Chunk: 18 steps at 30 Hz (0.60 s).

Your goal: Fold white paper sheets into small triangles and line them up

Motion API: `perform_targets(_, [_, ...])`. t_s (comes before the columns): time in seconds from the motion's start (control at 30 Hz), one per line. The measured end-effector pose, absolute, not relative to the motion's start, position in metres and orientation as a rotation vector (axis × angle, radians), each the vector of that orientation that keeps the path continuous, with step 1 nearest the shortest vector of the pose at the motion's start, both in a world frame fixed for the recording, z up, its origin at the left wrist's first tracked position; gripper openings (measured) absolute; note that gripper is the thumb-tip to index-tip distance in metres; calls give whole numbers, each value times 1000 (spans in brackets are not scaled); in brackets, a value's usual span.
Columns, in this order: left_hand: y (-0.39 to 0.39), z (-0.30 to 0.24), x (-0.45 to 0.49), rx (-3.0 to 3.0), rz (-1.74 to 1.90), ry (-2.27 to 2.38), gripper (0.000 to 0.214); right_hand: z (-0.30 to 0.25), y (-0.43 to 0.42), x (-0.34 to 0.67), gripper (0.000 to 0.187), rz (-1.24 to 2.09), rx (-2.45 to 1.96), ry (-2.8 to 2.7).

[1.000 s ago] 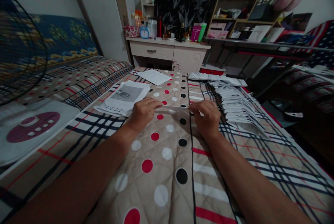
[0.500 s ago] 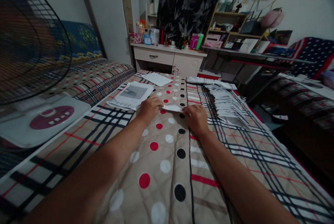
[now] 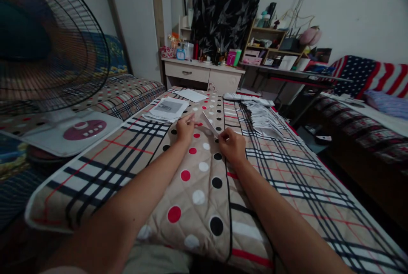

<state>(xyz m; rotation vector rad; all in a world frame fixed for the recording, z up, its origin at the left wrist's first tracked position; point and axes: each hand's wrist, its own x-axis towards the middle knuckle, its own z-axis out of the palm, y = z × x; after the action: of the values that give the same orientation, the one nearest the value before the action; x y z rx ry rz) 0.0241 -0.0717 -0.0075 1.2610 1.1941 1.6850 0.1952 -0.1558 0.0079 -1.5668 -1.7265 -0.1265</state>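
My left hand (image 3: 185,128) and my right hand (image 3: 232,146) both pinch a small folded white paper (image 3: 208,123) just above the quilted cover (image 3: 204,180) with dots and plaid stripes. The paper stands tilted between them, one edge raised. A stack of printed sheets (image 3: 166,109) lies just left of my left hand. A long row of folded white papers (image 3: 263,116) runs along the right side of the cover, beyond my right hand.
A standing fan (image 3: 47,40) with a white control base (image 3: 79,131) stands at the left. A single white sheet (image 3: 191,95) lies farther back. Behind are a cluttered white dresser (image 3: 204,72), a wooden shelf (image 3: 270,46) and a bed with a flag blanket (image 3: 372,76) at the right.
The paper was held flat between both hands and is now folded and tilted up. My hands have drawn closer together, and the view has pulled back and risen.
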Motion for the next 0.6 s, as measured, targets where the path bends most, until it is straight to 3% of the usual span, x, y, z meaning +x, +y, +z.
perform_targets(0.3, [-104,-9,51,1369,1252,862,32,7,-150,191,12,249,-1142,-1724])
perform_targets(0.4, [-104,-10,52,1424,1213,833,28,4,-146,194,10,390,-1129,-1666])
perform_targets(0.6, [-106,-8,54,1361,1150,776,41,-5,-140,196,12,714,-1159,-1403])
